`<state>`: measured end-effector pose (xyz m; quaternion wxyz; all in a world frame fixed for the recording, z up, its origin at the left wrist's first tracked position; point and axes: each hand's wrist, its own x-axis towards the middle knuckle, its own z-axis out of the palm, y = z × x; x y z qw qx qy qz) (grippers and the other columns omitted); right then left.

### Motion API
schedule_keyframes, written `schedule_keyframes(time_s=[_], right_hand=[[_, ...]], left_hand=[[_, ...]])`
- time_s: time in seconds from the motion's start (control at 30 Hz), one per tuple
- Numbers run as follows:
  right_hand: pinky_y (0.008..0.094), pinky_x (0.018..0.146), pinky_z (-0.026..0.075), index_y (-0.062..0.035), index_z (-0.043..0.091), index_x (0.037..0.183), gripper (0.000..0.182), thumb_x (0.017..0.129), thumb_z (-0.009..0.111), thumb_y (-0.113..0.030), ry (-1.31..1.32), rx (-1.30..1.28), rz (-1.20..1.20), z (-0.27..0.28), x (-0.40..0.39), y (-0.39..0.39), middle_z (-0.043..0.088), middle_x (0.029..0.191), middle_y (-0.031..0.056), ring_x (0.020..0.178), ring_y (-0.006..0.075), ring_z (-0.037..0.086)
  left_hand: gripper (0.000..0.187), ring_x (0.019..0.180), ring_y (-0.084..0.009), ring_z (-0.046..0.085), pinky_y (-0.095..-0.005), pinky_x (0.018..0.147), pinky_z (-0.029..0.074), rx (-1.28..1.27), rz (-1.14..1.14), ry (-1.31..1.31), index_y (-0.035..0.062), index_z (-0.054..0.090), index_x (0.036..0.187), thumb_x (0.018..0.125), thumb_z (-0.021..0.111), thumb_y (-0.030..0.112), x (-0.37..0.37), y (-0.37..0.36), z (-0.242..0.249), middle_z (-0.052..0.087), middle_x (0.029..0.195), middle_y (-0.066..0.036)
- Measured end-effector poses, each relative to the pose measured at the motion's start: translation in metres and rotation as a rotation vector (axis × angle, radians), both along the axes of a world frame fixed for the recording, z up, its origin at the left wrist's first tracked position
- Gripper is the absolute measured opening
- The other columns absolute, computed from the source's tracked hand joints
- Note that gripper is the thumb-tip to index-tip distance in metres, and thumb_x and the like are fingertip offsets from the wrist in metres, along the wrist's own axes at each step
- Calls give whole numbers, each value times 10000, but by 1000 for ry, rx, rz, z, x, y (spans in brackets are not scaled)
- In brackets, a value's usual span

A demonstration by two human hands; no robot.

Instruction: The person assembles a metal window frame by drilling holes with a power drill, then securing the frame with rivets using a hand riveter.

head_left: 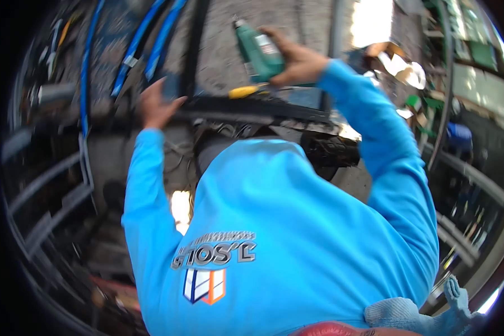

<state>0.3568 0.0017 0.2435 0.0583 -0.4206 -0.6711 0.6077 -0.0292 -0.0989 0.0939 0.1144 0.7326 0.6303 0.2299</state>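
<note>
My right hand [297, 59] is wrapped round a green bottle-shaped thing [257, 53] with a pale label and a narrow tip, held over the grey work surface [218, 67]. The tip points up and to the left in the view. My left hand [158, 103] is slightly blurred, with its thumb and fingers spread and nothing between them. It is at the left end of a dark metal bar [252, 109], close to the frame's corner. On the surface below the green thing lies a yellow-handled object [243, 92].
Long blue strips [134, 50] lie at the upper left. A dark upright bar [195, 45] meets the frame's near bar. Metal racks stand at the left [45, 196] and right [459, 168]. A light blue cloth [397, 313] hangs at the lower right.
</note>
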Motion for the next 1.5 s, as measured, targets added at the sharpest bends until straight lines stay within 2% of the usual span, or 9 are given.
schedule_keyframes(time_s=[0.13, 0.2, 0.37, 0.4, 0.57, 0.7, 1.03, 1.3, 1.5], right_hand=[[418, 974, 484, -46, 36, 1530, 1286, 600, 870, -352, -408, 435, -75, -93, 53, 11, 493, 1275, 349, 1103, 468, 578], [444, 957, 476, -131, 52, 1549, 1246, 607, 842, -334, -535, 493, -53, -109, 82, 9, 523, 1189, 286, 1088, 452, 558], [421, 935, 483, -99, 512, 1347, 660, 757, 738, -290, -368, 658, -172, -119, 176, 2, 545, 1208, 219, 1103, 377, 565], [413, 909, 495, -59, 654, 1136, 390, 791, 697, -234, -285, 666, -393, -104, 202, -1, 605, 1135, 175, 1048, 340, 598], [445, 927, 488, -71, 634, 1068, 276, 839, 563, -208, -736, 763, -1156, -105, 361, 18, 651, 1046, 195, 1049, 387, 603], [495, 941, 481, -64, 592, 1132, 299, 919, 455, -223, -1016, 449, -1012, -94, 394, 45, 662, 1125, 228, 1065, 391, 631], [397, 905, 536, -69, 700, 1159, 295, 900, 632, -192, -1236, 92, -595, -106, 397, 99, 655, 1248, 102, 1155, 278, 618], [421, 887, 540, -13, 681, 1050, 278, 828, 658, -178, -1092, 313, -935, -84, 415, 94, 685, 1102, 173, 1015, 336, 659], [328, 664, 547, 5, 692, 905, 162, 776, 658, -85, -30, 478, -1535, -78, 401, 72, 699, 827, 128, 703, 217, 670]], left_hand=[[747, 1144, -394, 529, -481, 983, 413, 192, 269, 386, 63, 509, 1344, 710, 801, 331, -96, 1, -34, 583, 1242, -181], [783, 1223, -401, 482, -511, 1005, 397, -119, 313, 516, 98, 416, 1431, 764, 736, 354, -139, 0, -55, 532, 1308, -187], [808, 1223, -405, 478, -532, 992, 407, -316, 393, 553, 145, 394, 1423, 716, 735, 339, -130, 20, -37, 482, 1305, -175], [822, 1220, -411, 478, -537, 990, 407, -370, 423, 604, 143, 383, 1427, 713, 735, 345, -119, 23, -24, 480, 1300, -182], [863, 1213, -425, 490, -544, 984, 409, -364, 470, 671, 67, 322, 1450, 748, 727, 363, -123, 21, -38, 471, 1331, -224], [800, 1211, -365, 531, -471, 1002, 433, -479, 567, 593, 37, 379, 1415, 758, 776, 262, -93, 29, -16, 524, 1327, -209], [612, 1182, -392, 560, -485, 992, 456, -611, 909, 407, 77, 413, 1309, 781, 723, 87, -71, 28, -17, 583, 1238, -196], [609, 1136, -390, 582, -432, 994, 456, -632, 623, 443, 26, 485, 1237, 756, 816, 198, -62, 18, -16, 603, 1192, -203], [309, 968, -423, 585, -483, 841, 460, -258, 535, 153, -6, 539, 945, 788, 763, 137, -62, -8, -25, 592, 999, -208]])
